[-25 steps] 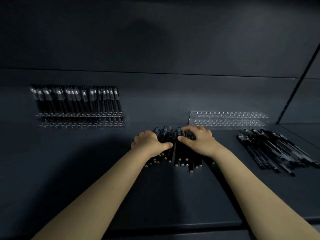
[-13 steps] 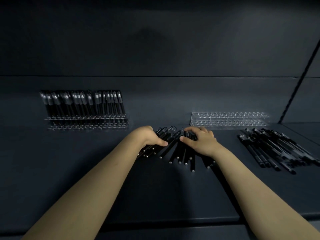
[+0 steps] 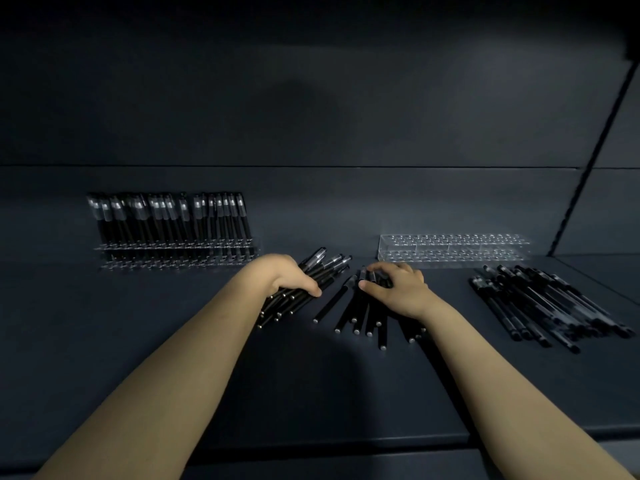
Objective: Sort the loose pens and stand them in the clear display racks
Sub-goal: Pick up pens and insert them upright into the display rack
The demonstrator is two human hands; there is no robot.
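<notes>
Left hand (image 3: 287, 277) clamps a bundle of pens (image 3: 325, 264), fingers wrapped under, thumb over the top, caps pointing away toward the racks; likely gathered this way so the bundle goes in one trip. Right hand (image 3: 398, 289) lies on the fanned pens (image 3: 360, 313) mid-tabletop, thumb and curled fingers closing round a few cap ends, probably pinning the fan while splitting off a share. Full rack (image 3: 173, 252) at far left holds standing pens, caps up. Empty rack (image 3: 450, 247) sits just behind the right hand, so it is the likely target. Side pile (image 3: 547, 303) lies loose at right on the tabletop (image 3: 311, 393), untouched. Risk: pens rolling apart.
</notes>
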